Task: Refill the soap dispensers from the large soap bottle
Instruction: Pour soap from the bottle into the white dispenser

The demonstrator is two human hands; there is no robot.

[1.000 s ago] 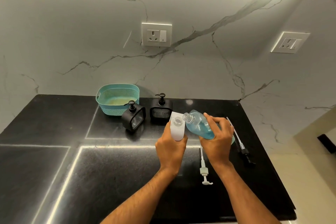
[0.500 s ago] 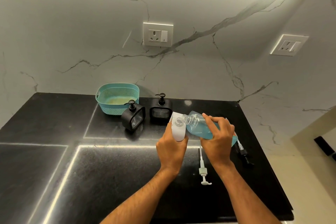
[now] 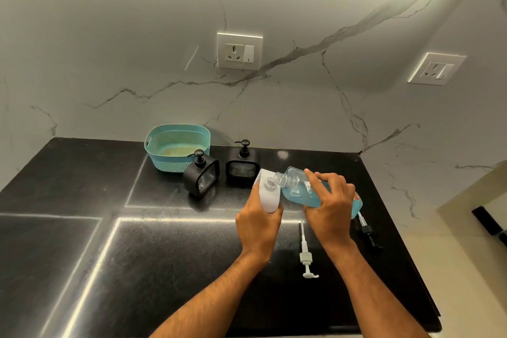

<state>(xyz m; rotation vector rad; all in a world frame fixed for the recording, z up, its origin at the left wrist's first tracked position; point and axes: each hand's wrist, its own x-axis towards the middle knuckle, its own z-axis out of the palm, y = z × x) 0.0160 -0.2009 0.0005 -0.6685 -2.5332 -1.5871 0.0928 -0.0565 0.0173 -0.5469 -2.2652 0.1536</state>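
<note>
Head view shows the left hand (image 3: 258, 223) grasping a white dispenser (image 3: 270, 195) while the right hand (image 3: 330, 204) grips the tilted blue soap bottle (image 3: 304, 191), mouths touching, above the desk (image 3: 164, 269).

The large soap bottle (image 3: 304, 189) is clear, glossy plastic; the white dispenser (image 3: 270, 196) looks smooth and matt. The countertop (image 3: 82, 269) is polished black speckled stone. Near its back edge, a teal basket (image 3: 175, 149) is perforated plastic. The wall (image 3: 109, 49) is smooth veined marble.
</note>
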